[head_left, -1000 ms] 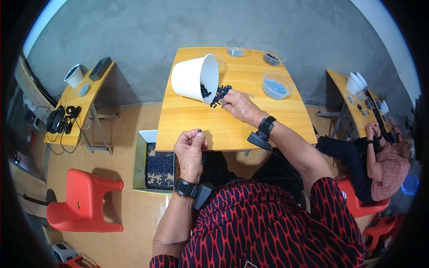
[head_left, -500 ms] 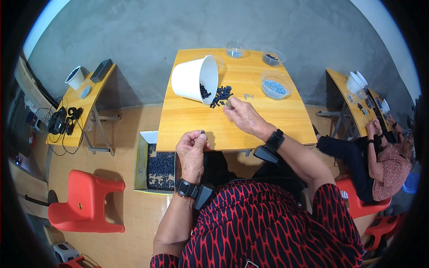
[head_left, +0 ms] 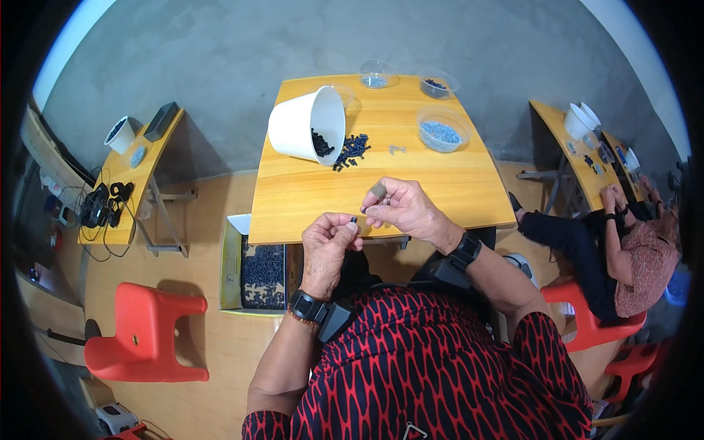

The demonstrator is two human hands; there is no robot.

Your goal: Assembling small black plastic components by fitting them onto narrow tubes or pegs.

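Observation:
Near the table's front edge, my left hand (head_left: pixel 328 242) pinches a small dark plastic piece (head_left: pixel 353 219) between thumb and forefinger. Close by on its right is my right hand (head_left: pixel 405 210), its thumb and fingers pressed together; what they hold is too small to make out. A tan wrap (head_left: pixel 379 191) covers one of its fingers. Beyond both hands lies a loose pile of small dark pieces (head_left: pixel 353 149), spilling from a white bucket (head_left: pixel 297 126) tipped on its side. A few small silvery screws (head_left: pixel 397 149) lie right of the pile.
A clear tub of silvery screws (head_left: pixel 441 136) and two smaller tubs stand farther back on the wooden table (head_left: pixel 308 209). Below its left side is a box of dark pieces (head_left: pixel 233 271). A red chair (head_left: pixel 143 334) stands left; another person (head_left: pixel 638 275) sits at the right.
My right hand has come back from beside the dark pile toward my left hand. My left hand has shifted slightly right, still pinching the dark piece. The view has shifted slightly.

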